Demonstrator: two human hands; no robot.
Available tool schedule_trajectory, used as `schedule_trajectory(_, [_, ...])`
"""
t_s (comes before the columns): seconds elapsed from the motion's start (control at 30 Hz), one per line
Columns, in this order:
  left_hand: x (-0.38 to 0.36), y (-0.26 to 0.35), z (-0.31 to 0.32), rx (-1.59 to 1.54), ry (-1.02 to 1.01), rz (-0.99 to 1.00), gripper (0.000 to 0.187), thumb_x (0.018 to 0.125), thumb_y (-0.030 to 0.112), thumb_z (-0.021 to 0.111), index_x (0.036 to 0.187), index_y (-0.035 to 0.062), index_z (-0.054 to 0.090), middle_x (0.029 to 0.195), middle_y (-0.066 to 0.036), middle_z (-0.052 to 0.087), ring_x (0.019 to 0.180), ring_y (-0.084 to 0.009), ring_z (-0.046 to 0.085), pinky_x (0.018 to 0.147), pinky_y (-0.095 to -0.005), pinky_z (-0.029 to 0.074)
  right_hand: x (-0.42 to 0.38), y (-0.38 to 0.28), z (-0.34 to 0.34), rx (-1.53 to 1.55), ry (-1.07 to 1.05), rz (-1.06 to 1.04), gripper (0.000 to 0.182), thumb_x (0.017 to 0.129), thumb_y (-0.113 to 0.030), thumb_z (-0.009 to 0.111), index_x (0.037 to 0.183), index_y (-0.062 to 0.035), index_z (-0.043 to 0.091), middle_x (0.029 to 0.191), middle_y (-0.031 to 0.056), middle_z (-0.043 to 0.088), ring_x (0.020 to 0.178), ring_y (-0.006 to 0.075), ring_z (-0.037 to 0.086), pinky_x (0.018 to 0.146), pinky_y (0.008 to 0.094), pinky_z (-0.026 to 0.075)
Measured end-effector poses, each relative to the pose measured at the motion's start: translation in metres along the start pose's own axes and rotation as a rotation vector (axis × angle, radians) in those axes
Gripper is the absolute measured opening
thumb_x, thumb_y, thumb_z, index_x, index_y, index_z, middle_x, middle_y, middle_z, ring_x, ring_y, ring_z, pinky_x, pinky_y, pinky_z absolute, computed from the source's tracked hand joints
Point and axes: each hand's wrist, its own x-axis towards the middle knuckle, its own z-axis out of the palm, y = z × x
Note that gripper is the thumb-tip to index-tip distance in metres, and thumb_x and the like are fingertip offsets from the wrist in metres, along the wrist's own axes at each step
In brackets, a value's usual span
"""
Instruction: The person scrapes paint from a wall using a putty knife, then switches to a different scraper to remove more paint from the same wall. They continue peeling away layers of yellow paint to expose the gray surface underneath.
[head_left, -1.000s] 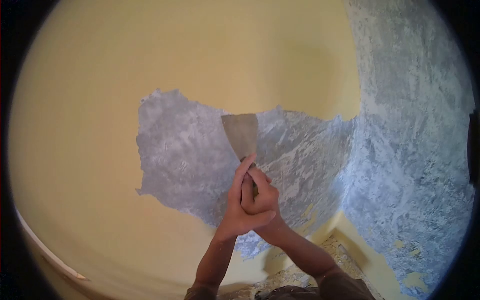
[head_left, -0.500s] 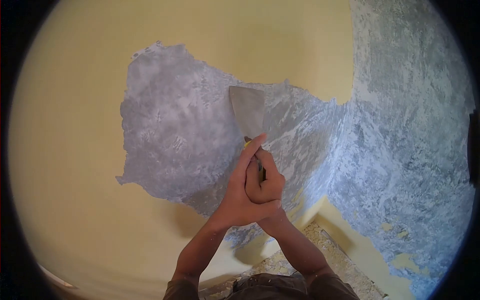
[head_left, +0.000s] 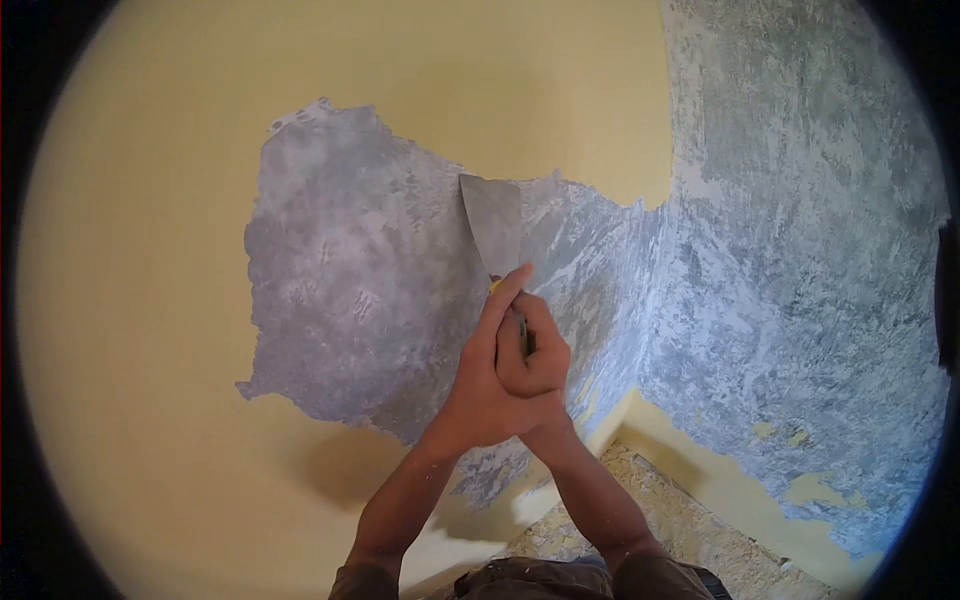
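Both my hands are wrapped together round the handle of a wide scraper [head_left: 492,222], whose grey metal blade points up the wall. My left hand [head_left: 482,385] lies over the handle with one finger stretched along it toward the blade. My right hand [head_left: 541,350] is closed round the same handle, partly covered by the left. Little of the handle shows, just a bit of yellow near the blade. The blade's upper edge meets the ragged border between the bare grey patch [head_left: 330,250] and the yellow coating [head_left: 520,110] above it.
A second wall [head_left: 790,260], mostly bare grey, meets this one at a corner on the right. Yellow coating remains along its lower edge. Flakes and debris [head_left: 660,510] cover the floor at the bottom. My dark clothing [head_left: 535,580] shows at the lower edge.
My view has shifted slightly, so the corner and right wall appear farther left. The blade now sits closer to the yellow border. Both hands keep the same grip on the scraper.
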Motion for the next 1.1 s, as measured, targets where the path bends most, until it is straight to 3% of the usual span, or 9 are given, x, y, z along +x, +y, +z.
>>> schedule_trajectory(0.27, [-0.004,0.011,0.005,-0.054,0.026,-0.096,0.099,0.060,0.012,0.076,0.147,0.0080,0.027,0.128,-0.016,0.044,0.117,-0.0259,0.047,0.100,-0.0382,0.037,-0.001,0.002,-0.002,-0.034,0.022,0.204,0.017,0.093,-0.011,0.053,0.108,-0.0033,0.058,0.079,0.0173,0.061,0.066,0.0249,0.065,0.060,0.0324,0.049])
schedule_trajectory(0.37, [0.004,0.015,0.009,-0.013,0.033,-0.079,0.095,0.062,0.011,0.076,0.145,0.0090,0.029,0.120,-0.014,0.049,0.110,-0.0257,0.051,0.096,-0.0372,0.040,0.010,0.010,-0.010,-0.044,-0.010,0.198,0.019,0.093,-0.011,0.051,0.110,-0.0029,0.058,0.081,0.0174,0.063,0.069,0.0222,0.066,0.061,0.0301,0.048])
schedule_trajectory(0.6, [0.014,-0.017,0.016,-0.102,0.076,0.001,0.095,0.062,0.009,0.077,0.144,0.0104,0.029,0.112,-0.013,0.053,0.104,-0.0263,0.054,0.092,-0.0368,0.043,0.005,0.014,-0.017,-0.136,-0.034,0.222,0.019,0.095,-0.014,0.053,0.110,-0.0038,0.058,0.084,0.0186,0.064,0.077,0.0315,0.069,0.062,0.0328,0.050])
schedule_trajectory(0.67, [0.007,-0.011,0.026,-0.135,0.078,-0.043,0.095,0.062,0.009,0.077,0.144,0.0105,0.029,0.112,-0.013,0.052,0.105,-0.0258,0.053,0.092,-0.0369,0.043,0.017,0.017,-0.018,-0.029,0.007,-0.097,0.017,0.091,-0.016,0.063,0.107,-0.0113,0.059,0.075,0.0078,0.063,0.048,0.0228,0.052,0.046,0.0301,0.045])
schedule_trajectory(0.7, [0.006,-0.008,0.029,-0.160,0.065,-0.078,0.096,0.061,0.008,0.077,0.144,0.0106,0.029,0.112,-0.013,0.052,0.105,-0.0252,0.053,0.093,-0.0370,0.042,0.014,0.016,-0.022,-0.025,-0.004,-0.100,0.017,0.091,-0.016,0.063,0.107,-0.0113,0.059,0.075,0.0078,0.063,0.048,0.0228,0.052,0.046,0.0301,0.045])
schedule_trajectory(0.77, [-0.011,-0.021,0.041,-0.148,0.086,-0.095,0.096,0.061,0.008,0.077,0.144,0.0107,0.029,0.114,-0.013,0.050,0.107,-0.0248,0.052,0.094,-0.0367,0.041,-0.005,0.010,-0.035,-0.083,-0.081,0.257,0.018,0.095,-0.015,0.053,0.109,-0.0047,0.058,0.084,0.0193,0.064,0.078,0.0346,0.068,0.063,0.0343,0.050])
schedule_trajectory(0.93, [0.019,-0.008,0.036,-0.241,0.098,-0.202,0.097,0.060,0.009,0.078,0.143,0.0107,0.029,0.117,-0.013,0.048,0.109,-0.0239,0.049,0.096,-0.0362,0.039,0.015,0.013,-0.044,-0.090,-0.114,0.208,0.018,0.095,-0.015,0.054,0.109,-0.0051,0.059,0.087,0.0200,0.064,0.078,0.0348,0.068,0.062,0.0357,0.050])
schedule_trajectory(1.0, [0.017,-0.010,0.050,-0.068,0.132,-0.076,0.095,0.060,0.009,0.077,0.142,0.0101,0.030,0.117,-0.013,0.048,0.107,-0.0237,0.049,0.095,-0.0362,0.040,0.024,0.015,-0.048,-0.046,-0.145,0.240,0.018,0.095,-0.015,0.054,0.109,-0.0054,0.059,0.089,0.0203,0.064,0.077,0.0365,0.067,0.062,0.0365,0.050])
schedule_trajectory(1.1, [0.016,-0.021,0.054,-0.175,0.152,-0.024,0.095,0.060,0.008,0.078,0.142,0.0100,0.030,0.114,-0.011,0.048,0.105,-0.0237,0.049,0.094,-0.0363,0.039,0.023,0.039,-0.044,-0.094,-0.096,0.107,0.017,0.094,-0.015,0.055,0.108,-0.0061,0.059,0.090,0.0208,0.063,0.078,0.0399,0.065,0.062,0.0396,0.050])
